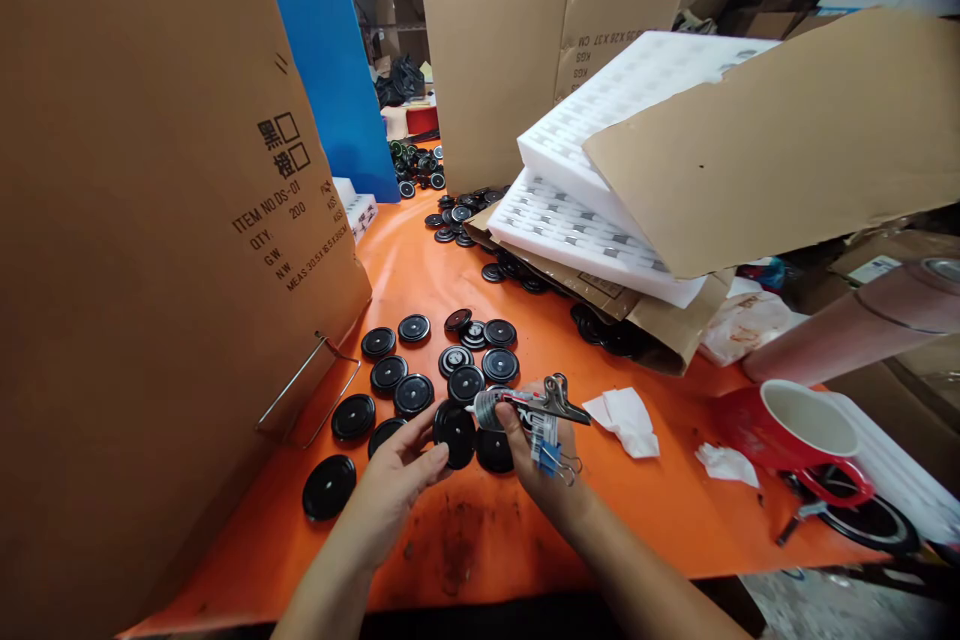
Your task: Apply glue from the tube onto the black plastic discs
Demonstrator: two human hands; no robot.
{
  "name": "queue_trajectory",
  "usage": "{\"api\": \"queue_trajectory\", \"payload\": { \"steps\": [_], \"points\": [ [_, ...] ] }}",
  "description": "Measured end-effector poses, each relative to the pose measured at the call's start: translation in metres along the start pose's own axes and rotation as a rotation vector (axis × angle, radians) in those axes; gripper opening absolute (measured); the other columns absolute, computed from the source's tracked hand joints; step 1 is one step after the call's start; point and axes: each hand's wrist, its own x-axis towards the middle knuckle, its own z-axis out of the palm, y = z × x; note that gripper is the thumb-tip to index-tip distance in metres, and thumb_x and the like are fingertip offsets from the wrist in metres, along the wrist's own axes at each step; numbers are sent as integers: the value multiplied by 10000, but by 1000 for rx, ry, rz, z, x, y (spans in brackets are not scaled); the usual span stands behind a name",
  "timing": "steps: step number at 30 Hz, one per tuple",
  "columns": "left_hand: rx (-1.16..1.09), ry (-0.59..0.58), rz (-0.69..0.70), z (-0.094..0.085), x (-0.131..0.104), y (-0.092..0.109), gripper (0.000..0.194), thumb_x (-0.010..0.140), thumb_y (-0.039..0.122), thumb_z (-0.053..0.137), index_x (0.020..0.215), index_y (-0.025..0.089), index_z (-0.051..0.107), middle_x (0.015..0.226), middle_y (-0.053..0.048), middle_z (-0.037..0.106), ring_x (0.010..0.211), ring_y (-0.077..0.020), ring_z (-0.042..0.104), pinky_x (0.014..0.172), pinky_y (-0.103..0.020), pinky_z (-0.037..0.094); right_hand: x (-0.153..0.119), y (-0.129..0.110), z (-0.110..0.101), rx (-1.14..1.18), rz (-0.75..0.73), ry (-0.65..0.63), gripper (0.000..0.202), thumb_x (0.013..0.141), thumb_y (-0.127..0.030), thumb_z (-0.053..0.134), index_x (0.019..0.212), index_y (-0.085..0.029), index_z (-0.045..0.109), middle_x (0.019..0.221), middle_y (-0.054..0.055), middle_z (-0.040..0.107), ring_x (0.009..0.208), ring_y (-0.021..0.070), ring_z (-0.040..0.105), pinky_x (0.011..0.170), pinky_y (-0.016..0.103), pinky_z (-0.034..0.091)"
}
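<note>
Between its thumb and fingers, my left hand (405,468) grips a round black disc (454,434) by its left edge, tilted up. My right hand (541,465) is closed around a glue tube (517,410), whose pale tip points left and meets or nearly meets the disc. A metal bulldog clip (559,398) and a blue binder clip (551,458) are fixed on the tube. Several more black discs, such as one at the lower left (329,487), lie on the orange table cover (420,270) around and beyond both hands. Two discs show ringed, lighter faces.
Tall cardboard (150,220) walls the left side, with a wire stand (307,395) beside it. White foam trays (592,230) rest on cardboard over more discs at the back right. Crumpled tissue (624,422) and a red mug (795,435) stand right of my hands.
</note>
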Motion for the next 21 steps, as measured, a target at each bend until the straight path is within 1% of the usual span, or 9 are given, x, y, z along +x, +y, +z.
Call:
{"api": "queue_trajectory", "payload": {
  "steps": [2,5,7,9,12,14,16,18,21],
  "points": [
    [28,9,22,-2,1,1,521,625,239,766,1128,242,629,1191,-96,611,1056,-261,568,858,-347,475,2,-2,-4,-62,-39,-22,171,832,-374,539,853,-261,666,931,50,676,936,259,569,997,500,275],
    [64,22,58,-6,4,0,539,631,246,765,1147,263,614,1246,-75,580,1084,-251,561,919,-348,453,6,-8,-9,-109,-71,-87,195,836,-382,531,808,-253,673,853,39,678,887,241,585,967,457,310],
    [88,25,78,-10,6,-1,534,648,242,755,1159,274,603,1255,-59,575,1103,-234,552,947,-329,435,8,-11,-11,-111,-61,-131,215,842,-387,520,784,-245,671,814,35,673,844,229,588,928,432,344],
    [103,28,84,-13,8,-4,526,661,233,746,1165,267,598,1252,-59,578,1125,-228,538,957,-314,426,10,-14,-11,-91,-35,-158,210,836,-393,526,806,-241,668,828,36,672,845,226,584,903,418,364],
    [54,30,68,-16,12,-6,521,668,235,740,1168,257,596,1264,-66,568,1129,-235,535,938,-313,440,11,-12,-9,13,64,-185,221,807,-418,557,852,-233,668,881,43,679,880,236,590,870,402,403],
    [-10,34,54,-20,20,-5,494,684,263,725,1162,253,598,1257,-73,572,1099,-232,557,908,-319,463,12,-8,-5,150,216,-167,258,791,-443,570,869,-218,668,901,51,688,879,241,609,833,388,440],
    [-1,65,87,-25,36,2,452,707,295,698,1143,219,608,1201,-96,607,1040,-229,592,865,-330,491,14,-3,-1,300,411,-65,313,763,-482,587,889,-206,663,925,57,695,881,247,627,812,379,466],
    [98,148,175,-34,62,14,413,728,293,669,1119,170,617,1113,-117,648,975,-224,619,818,-330,512,18,2,0,406,557,53,357,732,-512,606,902,-203,659,963,59,696,902,252,634,811,373,477],
    [185,290,281,-51,114,39,352,774,232,613,1117,153,604,1075,-94,654,919,-174,626,794,-289,508,24,3,-4,482,611,159,409,710,-519,627,970,-204,631,998,48,693,912,245,640,821,360,479]
  ]
}}
